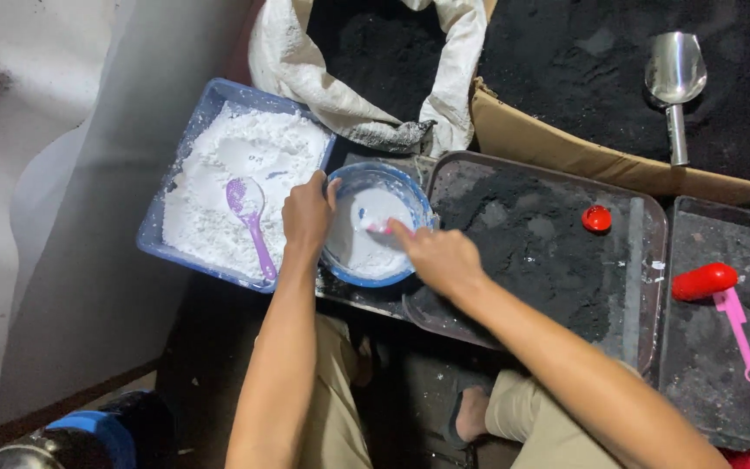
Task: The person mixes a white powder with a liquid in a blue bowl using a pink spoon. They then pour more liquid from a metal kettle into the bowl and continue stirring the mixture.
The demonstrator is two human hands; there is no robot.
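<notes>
**Bowl of white paste held at rim and worked with a small tool**

A round blue bowl (377, 224) is seen at the centre, resting between a blue tray (160, 227) on the left and a dark metal tray (644, 260) on the right. White paste or powder is contained in the bowl.

The left hand (307, 214) is placed on the bowl's left rim; the fingers are curled over the edge and the rim is gripped. The right hand (438, 254) is held over the bowl's right side, its fingers pinched on a small reddish tool (378, 227) whose tip lies in the white contents. The kind of tool cannot be told, since most of it is hidden by the fingers.

The blue tray is filled with white powder, and a purple spoon (251, 221) is laid in it, bowl end up, handle pointing toward the person. The metal tray is covered with black powder; a red cap (596, 218) lies on it near the far right corner. A second dark tray (696, 365) stands further right, with a red cylinder (703, 281) and a pink spoon (737, 330) on it, touching each other.

Behind, an open white sack (305, 78) of black powder is noted, beside a cardboard box (566, 152) also holding black powder, in which a steel scoop (675, 82) lies. The person's knees, in tan cloth, are seen below the trays.
</notes>
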